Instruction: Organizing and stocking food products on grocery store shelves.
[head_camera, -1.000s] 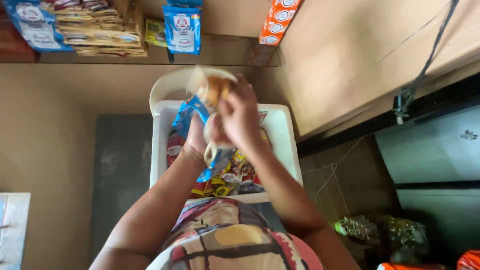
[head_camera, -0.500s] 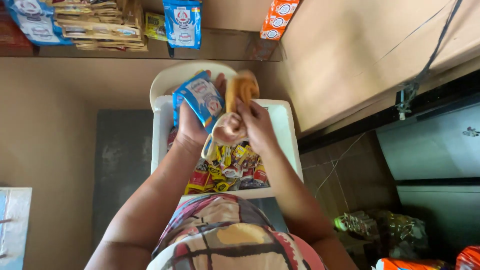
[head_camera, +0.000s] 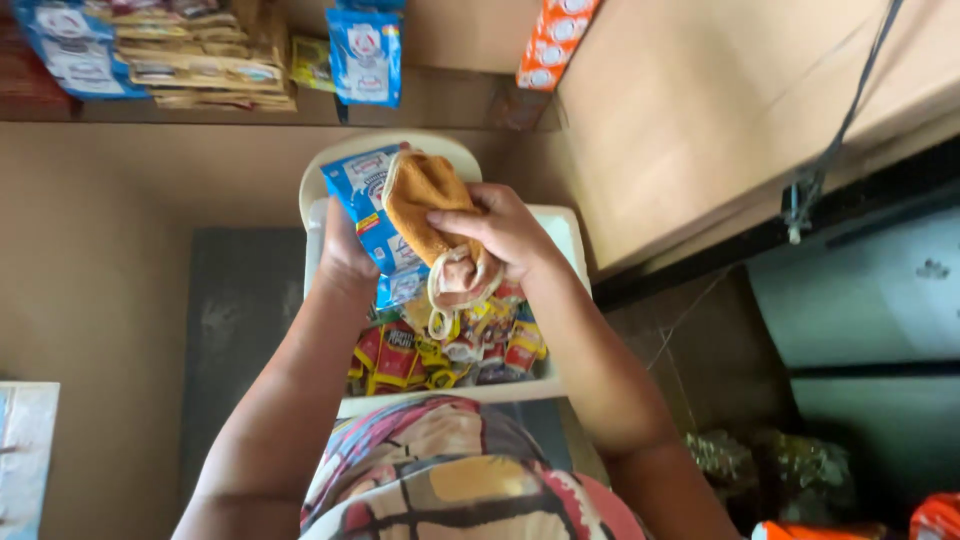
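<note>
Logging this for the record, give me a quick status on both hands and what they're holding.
Left hand grips blue sachet strip. Right hand presses orange cloth against it. Both over white tray of red-yellow sachets; nothing in the way.

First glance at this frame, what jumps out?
Centre frame, the right hand presses an orange cloth against a blue packet held up by the left hand. Below them sits a white plastic chair heaped with red and yellow sachets. More packets hang along the shelf at top.
</note>
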